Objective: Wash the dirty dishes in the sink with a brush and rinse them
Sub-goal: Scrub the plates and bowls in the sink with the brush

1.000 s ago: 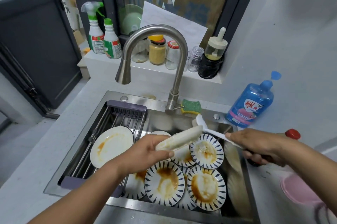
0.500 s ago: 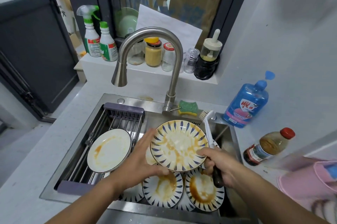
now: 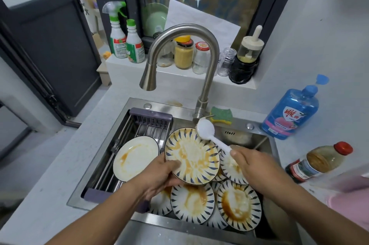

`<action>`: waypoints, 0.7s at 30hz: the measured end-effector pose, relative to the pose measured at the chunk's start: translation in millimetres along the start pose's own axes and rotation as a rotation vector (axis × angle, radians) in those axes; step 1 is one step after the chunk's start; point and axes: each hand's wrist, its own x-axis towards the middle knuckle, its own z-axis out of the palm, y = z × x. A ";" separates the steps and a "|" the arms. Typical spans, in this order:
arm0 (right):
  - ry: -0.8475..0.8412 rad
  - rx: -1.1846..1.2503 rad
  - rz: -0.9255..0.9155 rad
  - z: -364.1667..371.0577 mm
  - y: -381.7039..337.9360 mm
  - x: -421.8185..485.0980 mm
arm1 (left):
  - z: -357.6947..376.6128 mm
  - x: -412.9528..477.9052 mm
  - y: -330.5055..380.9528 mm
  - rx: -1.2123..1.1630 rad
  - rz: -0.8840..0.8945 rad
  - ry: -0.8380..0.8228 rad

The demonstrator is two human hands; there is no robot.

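My left hand [image 3: 162,174] grips the near edge of a blue-striped plate [image 3: 192,156] smeared with brown sauce and holds it tilted above the sink [image 3: 179,109]. My right hand [image 3: 252,167] holds the handle of a white dish brush [image 3: 205,129], whose head rests on the plate's far right rim. Below lie several more striped dirty plates [image 3: 238,203], stacked and overlapping. A plain white plate [image 3: 135,158] with orange stains rests on the drain rack [image 3: 150,119] at the sink's left. The faucet [image 3: 179,55] arches above; no water runs.
A green-yellow sponge [image 3: 222,115] lies behind the sink by the faucet base. A blue detergent bottle [image 3: 290,112] and a red-capped sauce bottle [image 3: 319,163] stand on the right counter. Spray bottles [image 3: 117,35] and jars [image 3: 183,52] line the window ledge. Something pink [image 3: 351,202] sits at far right.
The plate turned from edge-on to face-up in my left hand. My right hand swung the brush round from the right, and its head now lies on the plate's far rim.
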 end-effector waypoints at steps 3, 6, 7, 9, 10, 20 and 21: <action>-0.085 -0.198 -0.099 -2.0 -24.1 2.4 | 2.6 2.3 -1.1 0.019 0.023 -0.020; -0.187 -0.235 -0.129 0.2 -44.8 13.5 | 2.0 2.8 -0.2 0.030 0.047 -0.001; -0.228 -0.211 -0.132 -0.3 -51.1 17.4 | -1.2 2.3 0.7 0.026 0.063 0.025; -0.320 -0.207 -0.154 -1.4 -61.6 20.7 | -12.4 1.0 3.3 0.024 0.098 0.110; -0.353 -0.241 -0.176 -1.6 -64.5 21.3 | -19.9 0.4 4.6 0.011 0.109 0.163; -0.217 -0.133 -0.154 -3.7 -79.0 34.9 | -70.8 35.1 -6.3 -0.386 -0.020 0.592; -0.208 -0.115 -0.147 -2.7 -79.3 36.0 | -73.4 39.2 -9.4 -0.423 -0.049 0.606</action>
